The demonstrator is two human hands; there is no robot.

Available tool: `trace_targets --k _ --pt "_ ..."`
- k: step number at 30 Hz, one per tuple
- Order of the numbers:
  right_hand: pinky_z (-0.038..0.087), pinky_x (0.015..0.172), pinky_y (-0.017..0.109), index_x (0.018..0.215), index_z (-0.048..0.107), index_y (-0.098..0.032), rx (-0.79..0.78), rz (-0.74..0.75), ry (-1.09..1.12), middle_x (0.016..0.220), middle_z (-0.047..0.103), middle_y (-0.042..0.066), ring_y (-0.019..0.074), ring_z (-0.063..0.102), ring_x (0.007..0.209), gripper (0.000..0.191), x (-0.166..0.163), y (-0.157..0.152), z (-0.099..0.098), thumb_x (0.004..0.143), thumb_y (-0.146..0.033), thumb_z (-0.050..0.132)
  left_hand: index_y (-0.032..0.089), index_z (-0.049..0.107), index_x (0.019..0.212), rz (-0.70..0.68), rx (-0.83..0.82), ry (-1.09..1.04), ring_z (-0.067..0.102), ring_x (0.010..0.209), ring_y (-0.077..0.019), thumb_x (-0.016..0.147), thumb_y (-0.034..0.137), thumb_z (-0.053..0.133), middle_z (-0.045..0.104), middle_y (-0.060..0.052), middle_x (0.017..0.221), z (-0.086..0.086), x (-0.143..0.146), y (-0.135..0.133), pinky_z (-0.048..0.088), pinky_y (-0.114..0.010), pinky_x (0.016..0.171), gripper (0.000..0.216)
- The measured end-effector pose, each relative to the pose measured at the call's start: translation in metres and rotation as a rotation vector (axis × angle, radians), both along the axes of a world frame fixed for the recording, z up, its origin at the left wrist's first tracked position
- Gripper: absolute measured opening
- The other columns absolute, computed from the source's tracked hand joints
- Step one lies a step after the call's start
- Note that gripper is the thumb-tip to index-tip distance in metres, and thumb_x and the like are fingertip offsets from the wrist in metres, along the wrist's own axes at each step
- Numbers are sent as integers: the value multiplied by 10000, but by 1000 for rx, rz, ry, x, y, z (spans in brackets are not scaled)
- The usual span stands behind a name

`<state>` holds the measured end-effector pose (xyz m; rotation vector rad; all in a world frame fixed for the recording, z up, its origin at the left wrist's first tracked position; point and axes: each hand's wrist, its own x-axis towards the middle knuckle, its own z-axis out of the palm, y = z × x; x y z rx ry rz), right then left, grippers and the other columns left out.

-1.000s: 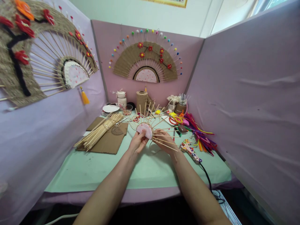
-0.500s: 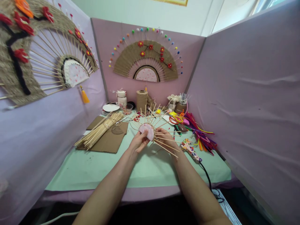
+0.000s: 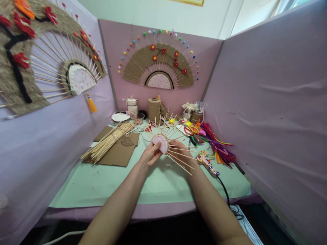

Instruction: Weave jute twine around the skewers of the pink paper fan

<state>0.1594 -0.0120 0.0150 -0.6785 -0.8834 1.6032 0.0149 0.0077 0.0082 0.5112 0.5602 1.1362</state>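
Note:
A small unfinished fan point(image 3: 160, 141), a pink half-disc with bamboo sticks radiating out of it, is held up above the green table mat point(image 3: 158, 183). My left hand point(image 3: 151, 154) pinches the lower left edge of the pink half-disc. My right hand point(image 3: 182, 151) is behind the sticks on the right side, fingers curled among them; a thin strand of twine runs around the disc's rim, and whether the fingers hold it is unclear.
A bundle of loose bamboo sticks point(image 3: 108, 142) lies on brown cardboard point(image 3: 119, 153) at left. A patterned glue gun point(image 3: 206, 163) with a black cord, pipe cleaners point(image 3: 219, 148), scissors point(image 3: 191, 129), a twine spool point(image 3: 154, 108) and jars stand at the back. Finished fans point(image 3: 159, 66) hang on the partitions.
The fan has been lifted slightly and turned a little clockwise, its lower right sticks now pointing further down. Both hands shifted with it.

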Motion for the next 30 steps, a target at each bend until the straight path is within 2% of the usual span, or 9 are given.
trace_targets --k 8,11,14,17,19,21,24,26,30 --pt "461 607 251 693 578 -186 2 -12 -4 656 618 -22 109 566 592 164 -1 2 -2 638 -249 719 148 582 969 8 15 -7 635 747 -120 750 62 610 667 -55 887 1 1 0 532 -244 716 237" --pt "483 695 278 751 594 -199 48 -27 -81 760 645 -3 133 605 706 169 0 3 -2 643 -257 710 162 580 967 92 32 -99 637 777 -114 748 57 614 670 -38 890 4 -3 4 523 -236 748 245" --pt "475 804 282 818 619 -214 149 -70 -200 878 652 16 147 609 840 295 -3 -1 2 565 -182 767 172 586 941 191 26 -200 635 798 -98 759 35 588 674 -18 887 10 -9 8 509 -216 776 228" --pt "466 854 312 908 615 -212 168 26 -206 973 647 41 159 608 904 381 -8 -8 6 564 -185 779 182 595 927 226 22 -259 636 816 -94 775 29 562 676 -7 897 16 -15 9 503 -216 795 218" --pt "481 815 338 978 590 -205 129 119 -164 999 643 63 165 622 864 389 -11 -10 5 628 -267 749 183 594 921 220 32 -277 638 825 -94 791 35 546 678 -7 900 18 -18 9 503 -216 797 203" --pt "487 677 282 962 583 -193 82 134 -131 882 649 49 124 610 700 356 -15 -11 3 661 -320 726 182 590 916 224 43 -281 637 824 -87 797 36 540 677 -3 893 18 -18 8 502 -210 802 195" --pt "329 445 188 779 589 -173 95 51 -204 620 569 -22 45 413 451 240 -18 -9 -4 670 -344 718 189 584 939 261 46 -266 634 817 -75 785 38 563 672 7 896 16 -16 8 497 -199 815 217" --pt "254 424 191 698 585 -170 169 -2 -327 575 534 -32 45 348 441 227 -18 -8 -7 692 -370 694 198 581 956 294 41 -256 633 810 -71 772 40 583 666 13 901 15 -14 8 496 -194 814 243" --pt "286 478 210 748 628 -182 266 -79 -500 612 550 -19 81 411 524 208 -17 -7 -9 719 -386 658 196 582 936 362 25 -255 629 818 -73 755 25 595 661 12 904 15 -13 10 492 -201 821 249"
